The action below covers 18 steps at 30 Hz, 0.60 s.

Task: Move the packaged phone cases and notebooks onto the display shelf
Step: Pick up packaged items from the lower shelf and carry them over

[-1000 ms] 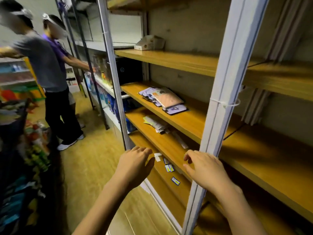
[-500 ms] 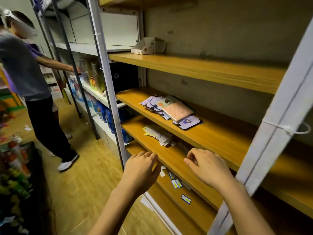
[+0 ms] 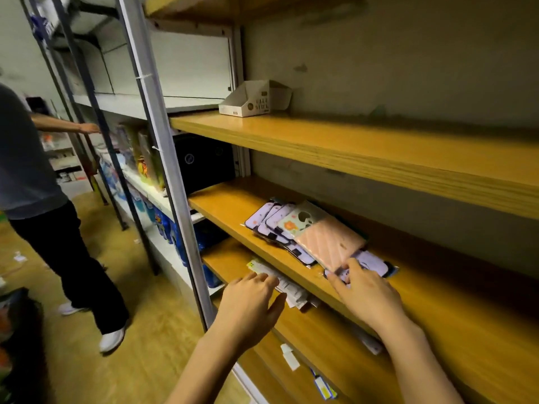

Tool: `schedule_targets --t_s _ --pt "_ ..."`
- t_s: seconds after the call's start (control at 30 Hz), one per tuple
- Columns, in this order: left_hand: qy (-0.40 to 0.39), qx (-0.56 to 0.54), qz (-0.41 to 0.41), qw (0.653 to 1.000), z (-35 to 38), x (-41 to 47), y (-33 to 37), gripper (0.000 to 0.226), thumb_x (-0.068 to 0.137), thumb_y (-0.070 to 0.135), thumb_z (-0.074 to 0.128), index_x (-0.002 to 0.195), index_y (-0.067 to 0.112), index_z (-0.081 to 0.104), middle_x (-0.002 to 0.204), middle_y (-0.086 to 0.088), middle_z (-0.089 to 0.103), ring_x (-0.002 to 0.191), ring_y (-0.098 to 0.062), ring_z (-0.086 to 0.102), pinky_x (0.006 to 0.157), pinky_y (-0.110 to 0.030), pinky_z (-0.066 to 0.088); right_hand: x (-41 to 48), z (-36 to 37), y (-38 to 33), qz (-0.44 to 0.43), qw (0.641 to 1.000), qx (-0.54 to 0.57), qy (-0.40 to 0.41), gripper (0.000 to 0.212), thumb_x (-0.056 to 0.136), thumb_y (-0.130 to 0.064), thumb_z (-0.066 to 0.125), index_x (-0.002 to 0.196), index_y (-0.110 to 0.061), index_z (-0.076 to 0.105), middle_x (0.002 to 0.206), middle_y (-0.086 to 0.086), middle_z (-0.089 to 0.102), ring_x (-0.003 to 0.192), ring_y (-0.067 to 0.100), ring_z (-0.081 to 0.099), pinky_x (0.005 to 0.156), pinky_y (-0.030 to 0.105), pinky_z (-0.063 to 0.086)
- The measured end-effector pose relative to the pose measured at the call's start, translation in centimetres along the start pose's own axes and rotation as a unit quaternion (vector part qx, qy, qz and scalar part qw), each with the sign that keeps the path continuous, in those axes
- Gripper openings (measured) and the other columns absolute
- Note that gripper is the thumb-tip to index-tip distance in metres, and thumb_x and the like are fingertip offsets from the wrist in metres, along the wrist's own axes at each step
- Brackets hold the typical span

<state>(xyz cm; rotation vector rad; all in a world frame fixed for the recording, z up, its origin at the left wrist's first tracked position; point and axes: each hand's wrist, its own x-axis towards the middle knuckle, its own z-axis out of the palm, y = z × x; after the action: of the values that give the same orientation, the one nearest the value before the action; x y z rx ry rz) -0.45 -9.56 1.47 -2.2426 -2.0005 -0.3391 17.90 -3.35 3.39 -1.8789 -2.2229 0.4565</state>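
Packaged phone cases (image 3: pixel 271 221), purple with flower prints, lie fanned out on the middle wooden shelf (image 3: pixel 227 205). A pink quilted notebook (image 3: pixel 329 243) rests on top of them, and another purple packaged case (image 3: pixel 372 262) pokes out beneath its near end. My right hand (image 3: pixel 364 290) is at that near end, thumb and fingertips pinching the purple case where it meets the notebook's edge. My left hand (image 3: pixel 250 301) hovers open and holds nothing, in front of the shelf below, just by a pile of white printed packets (image 3: pixel 288 287).
A grey metal upright (image 3: pixel 163 158) stands left of my left hand. A white cardboard display box (image 3: pixel 253 100) sits on the upper shelf. Small cards (image 3: pixel 320 383) lie on the lowest board. A person in a grey shirt (image 3: pixel 32 182) stands at the left, reaching into the neighbouring rack.
Both hands have risen and moved forward. My right hand went from the lower shelf up to the stack and now touches it. The view has shifted closer to the shelves.
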Motion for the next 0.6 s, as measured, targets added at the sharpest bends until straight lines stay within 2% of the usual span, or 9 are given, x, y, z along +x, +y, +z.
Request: schedule_targets --t_s 0.07,0.17,0.23,0.37,0.43,0.5,0.6 --pt "-0.011 -0.013 0.009 1.000 0.5 1.8 -1.0 0.038 0.096 0.045 0.031 0.125 0.025 0.047 0.116 0.007 0.058 0.107 -0.011 0.051 0.088 -0.024 0.039 1.6 0.7 0.1 0.026 1.000 0.012 -0.005 0.053 0.095 -0.053 0.033 0.136 -0.018 0.032 0.125 0.010 0.058 0.110 0.026 0.056 0.079 0.034 0.046" --pt "-0.011 -0.015 0.028 0.999 0.8 4.3 -1.9 0.036 0.096 0.044 0.031 0.121 0.026 0.049 0.115 0.007 0.059 0.106 -0.011 0.051 0.083 -0.023 0.038 3.3 1.4 0.4 0.056 0.998 0.036 0.005 0.058 0.094 -0.055 0.035 0.137 -0.017 0.028 0.107 0.008 0.061 0.092 0.022 0.058 0.064 0.028 0.043" --pt "-0.004 -0.025 0.045 0.999 1.2 6.4 -2.7 0.037 0.096 0.045 0.031 0.122 0.025 0.048 0.117 0.007 0.058 0.107 -0.011 0.051 0.083 -0.023 0.037 4.6 2.0 0.5 0.084 0.995 0.053 0.011 0.064 0.093 -0.056 0.036 0.141 -0.015 0.025 0.108 0.011 0.062 0.087 0.021 0.057 0.060 0.027 0.043" --pt "-0.010 -0.041 0.084 0.996 1.8 10.4 -4.1 0.039 0.095 0.047 0.031 0.123 0.025 0.049 0.118 0.006 0.059 0.107 -0.014 0.053 0.084 -0.027 0.041 6.5 2.9 0.2 0.138 0.985 0.096 0.025 0.058 0.091 -0.057 0.038 0.130 -0.014 0.035 0.094 0.008 0.058 0.080 0.019 0.056 0.049 0.022 0.034" --pt "-0.009 -0.049 0.113 0.992 1.9 12.5 -4.8 0.038 0.095 0.048 0.032 0.118 0.025 0.051 0.115 0.006 0.060 0.105 -0.013 0.054 0.084 -0.028 0.043 7.5 3.2 -0.5 0.175 0.978 0.106 0.046 0.060 0.089 -0.061 0.038 0.126 -0.013 0.038 0.101 0.010 0.060 0.089 0.022 0.059 0.057 0.026 0.039" --pt "-0.013 -0.067 0.146 0.987 2.0 14.6 -5.5 0.035 0.095 0.047 0.033 0.117 0.025 0.051 0.116 0.006 0.060 0.106 -0.013 0.054 0.086 -0.028 0.042 8.7 3.4 -1.6 0.221 0.967 0.109 0.071 0.071 0.086 -0.065 0.040 0.130 -0.010 0.035 0.116 0.014 0.060 0.103 0.027 0.059 0.068 0.031 0.044" --pt "-0.029 -0.074 0.195 0.978 1.7 17.3 -6.7 0.036 0.095 0.044 0.034 0.122 0.025 0.049 0.120 0.005 0.059 0.111 -0.015 0.052 0.087 -0.029 0.039 10.4 3.6 -3.8 0.285 0.948 0.107 0.096 0.096 0.078 -0.075 0.041 0.144 -0.009 0.019 0.141 0.016 0.043 0.127 0.033 0.045 0.093 0.036 0.044"
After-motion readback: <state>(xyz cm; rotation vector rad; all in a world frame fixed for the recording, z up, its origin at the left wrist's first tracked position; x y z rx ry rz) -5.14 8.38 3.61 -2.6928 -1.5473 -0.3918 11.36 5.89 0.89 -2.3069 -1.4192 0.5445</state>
